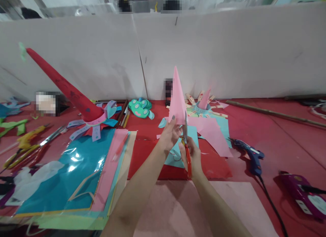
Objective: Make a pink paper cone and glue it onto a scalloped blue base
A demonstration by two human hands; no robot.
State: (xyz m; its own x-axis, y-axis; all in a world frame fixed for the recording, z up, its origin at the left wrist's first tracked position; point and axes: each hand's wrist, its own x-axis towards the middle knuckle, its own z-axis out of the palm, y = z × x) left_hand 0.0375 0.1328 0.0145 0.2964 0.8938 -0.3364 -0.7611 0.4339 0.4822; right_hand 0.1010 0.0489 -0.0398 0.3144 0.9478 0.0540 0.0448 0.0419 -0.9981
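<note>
Pink cone (177,103) rises above the left hand (169,135) pinching its base; right hand (195,156) grips scissors (188,153).

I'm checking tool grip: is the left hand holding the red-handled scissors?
No, the right hand holds the red-handled scissors; the left hand holds the pink cone.

pink paper cone (177,101): upright, tip up | red-handled scissors (188,157): blades up, at cone's lower right edge
</note>
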